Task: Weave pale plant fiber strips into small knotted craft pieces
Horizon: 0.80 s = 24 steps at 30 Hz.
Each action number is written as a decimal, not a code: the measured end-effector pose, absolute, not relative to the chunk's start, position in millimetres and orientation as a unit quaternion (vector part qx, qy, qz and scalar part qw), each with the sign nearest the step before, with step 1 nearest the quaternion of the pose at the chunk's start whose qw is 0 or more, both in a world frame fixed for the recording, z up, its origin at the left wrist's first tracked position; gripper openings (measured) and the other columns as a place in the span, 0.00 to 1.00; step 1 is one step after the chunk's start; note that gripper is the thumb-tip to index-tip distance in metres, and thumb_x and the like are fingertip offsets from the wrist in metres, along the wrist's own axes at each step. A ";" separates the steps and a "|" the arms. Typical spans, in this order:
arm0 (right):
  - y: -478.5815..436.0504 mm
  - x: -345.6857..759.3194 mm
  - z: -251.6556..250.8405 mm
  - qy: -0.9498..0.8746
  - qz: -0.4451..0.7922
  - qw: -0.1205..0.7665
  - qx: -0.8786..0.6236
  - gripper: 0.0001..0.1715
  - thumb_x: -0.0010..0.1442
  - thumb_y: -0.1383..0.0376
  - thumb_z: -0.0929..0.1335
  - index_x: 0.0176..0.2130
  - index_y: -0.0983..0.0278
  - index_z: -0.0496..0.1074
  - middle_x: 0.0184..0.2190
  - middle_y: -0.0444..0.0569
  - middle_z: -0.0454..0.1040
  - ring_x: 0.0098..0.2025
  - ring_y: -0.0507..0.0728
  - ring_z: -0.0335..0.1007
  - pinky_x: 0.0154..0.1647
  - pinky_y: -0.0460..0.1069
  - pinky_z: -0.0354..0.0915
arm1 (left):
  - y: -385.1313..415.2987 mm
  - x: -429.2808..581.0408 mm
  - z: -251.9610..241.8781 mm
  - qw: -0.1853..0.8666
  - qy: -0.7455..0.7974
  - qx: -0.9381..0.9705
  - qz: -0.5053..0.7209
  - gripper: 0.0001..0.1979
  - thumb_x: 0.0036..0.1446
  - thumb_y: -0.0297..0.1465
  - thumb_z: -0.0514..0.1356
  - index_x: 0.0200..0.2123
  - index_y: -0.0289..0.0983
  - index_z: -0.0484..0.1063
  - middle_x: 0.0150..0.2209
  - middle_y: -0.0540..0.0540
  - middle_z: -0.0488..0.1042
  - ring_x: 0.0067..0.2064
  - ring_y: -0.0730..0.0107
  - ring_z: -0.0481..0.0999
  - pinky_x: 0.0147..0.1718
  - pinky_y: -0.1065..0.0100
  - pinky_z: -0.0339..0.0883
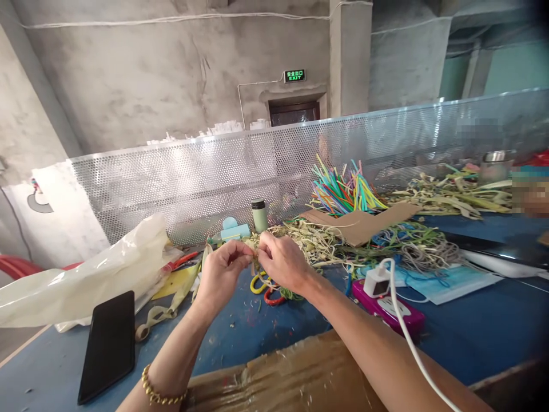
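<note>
My left hand and my right hand meet above the middle of the blue table, fingertips pinched close together. Between them is something small and pale brown, too small to make out; my fingers cover most of it. Just below my hands lie a yellow ring and a red ring, which look like scissor handles. Behind my right hand spreads a heap of pale dried plant strips. A gold bead bracelet circles my left wrist.
A black phone and a plastic bag lie left. A purple power strip with a white charger sits right, its cable crossing my forearm. Farther back are a green bottle, colourful pipe cleaners and a perforated metal screen.
</note>
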State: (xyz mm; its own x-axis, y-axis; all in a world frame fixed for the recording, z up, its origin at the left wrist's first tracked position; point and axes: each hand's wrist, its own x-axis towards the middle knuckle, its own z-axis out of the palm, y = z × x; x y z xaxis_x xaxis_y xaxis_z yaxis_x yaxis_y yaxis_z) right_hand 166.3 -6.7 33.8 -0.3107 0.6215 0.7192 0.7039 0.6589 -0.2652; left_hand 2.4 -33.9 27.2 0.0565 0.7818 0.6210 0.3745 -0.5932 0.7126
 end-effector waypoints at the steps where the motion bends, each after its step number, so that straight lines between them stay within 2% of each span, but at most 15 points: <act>1: -7.6 165.6 33.8 -0.808 -0.056 0.416 -0.413 0.07 0.57 0.72 0.64 0.28 0.63 0.64 0.19 0.43 0.65 0.22 0.51 0.57 0.26 0.48 0.45 | -34.0 1.7 28.5 0.198 0.413 0.698 0.551 0.03 0.52 0.29 0.60 0.30 0.38 0.75 0.29 0.49 0.75 0.30 0.71 0.69 0.31 0.69 0.63; 7: -11.1 161.1 32.9 -0.813 -0.086 0.396 -0.419 0.06 0.59 0.71 0.62 0.30 0.64 0.65 0.21 0.46 0.68 0.23 0.52 0.59 0.27 0.49 0.45 | -36.4 2.5 30.4 0.166 0.443 0.682 0.558 0.04 0.52 0.28 0.59 0.28 0.38 0.74 0.25 0.52 0.72 0.28 0.73 0.67 0.29 0.71 0.60; 16: -12.6 158.0 27.9 -0.813 -0.108 0.397 -0.413 0.06 0.60 0.73 0.62 0.32 0.64 0.65 0.23 0.49 0.71 0.25 0.54 0.64 0.27 0.50 0.46 | -36.4 5.6 27.8 0.090 0.481 0.675 0.553 0.05 0.52 0.28 0.59 0.26 0.39 0.74 0.25 0.52 0.74 0.28 0.72 0.67 0.28 0.70 0.59; 20: -9.4 160.5 27.1 -0.815 0.023 0.420 -0.399 0.08 0.60 0.72 0.63 0.30 0.63 0.64 0.23 0.46 0.72 0.23 0.51 0.65 0.26 0.47 0.52 | -36.5 5.8 28.4 0.075 0.502 0.673 0.538 0.04 0.53 0.29 0.59 0.28 0.39 0.73 0.24 0.53 0.73 0.26 0.72 0.67 0.27 0.71 0.59; 24: -10.6 159.4 30.4 -0.764 0.289 0.398 -0.417 0.08 0.63 0.69 0.62 0.31 0.63 0.62 0.26 0.46 0.76 0.16 0.49 0.66 0.18 0.44 0.57 | -37.0 10.5 25.5 0.016 0.509 0.696 0.506 0.05 0.54 0.26 0.57 0.29 0.38 0.72 0.26 0.52 0.73 0.27 0.72 0.67 0.29 0.71 0.59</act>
